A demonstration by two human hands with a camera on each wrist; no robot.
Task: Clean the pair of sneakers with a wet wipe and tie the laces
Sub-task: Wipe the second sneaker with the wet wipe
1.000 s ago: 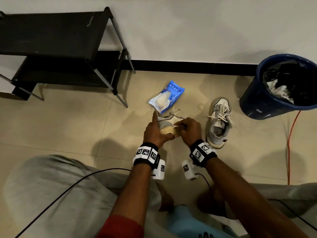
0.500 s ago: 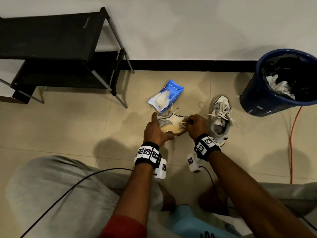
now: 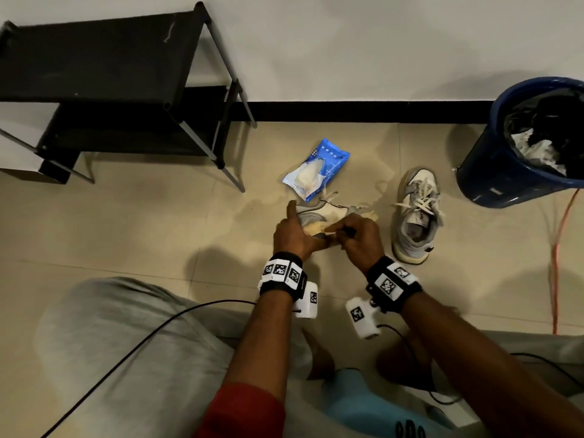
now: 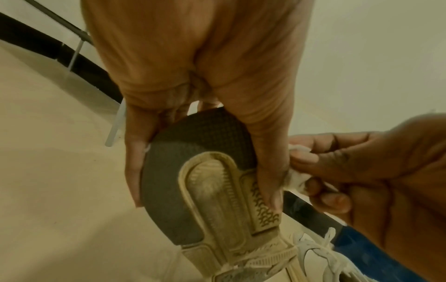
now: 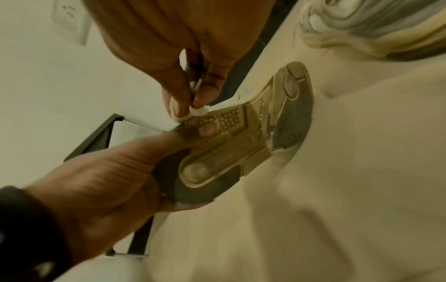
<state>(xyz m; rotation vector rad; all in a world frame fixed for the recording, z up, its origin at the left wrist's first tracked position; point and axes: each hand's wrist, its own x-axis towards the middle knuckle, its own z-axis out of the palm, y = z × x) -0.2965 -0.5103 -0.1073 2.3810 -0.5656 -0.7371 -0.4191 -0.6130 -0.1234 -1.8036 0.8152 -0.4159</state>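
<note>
A grey-and-white sneaker [image 3: 319,213] lies tipped on its side just above the floor, its worn sole [image 4: 212,190] turned toward me. My left hand [image 3: 292,230] grips its heel, thumb on one edge and fingers on the other. My right hand [image 3: 357,238] pinches a small crumpled white wet wipe [image 4: 295,179] and presses it against the sole's edge near the left thumb; the wipe [image 5: 198,111] touches the patterned tread. The second sneaker [image 3: 415,216] stands upright on the floor to the right, laces loose. A blue wet wipe pack [image 3: 316,169] lies beyond the held shoe.
A blue bin [image 3: 505,159] with a black liner and used wipes stands at the right, an orange cable [image 3: 556,248] running beside it. A black shoe rack [image 3: 110,90] stands against the wall at the left. My grey-trousered knees fill the bottom.
My right hand slid the wipe right along the sole, then back a little toward the heel. The left hand kept its hold on the sneaker.
</note>
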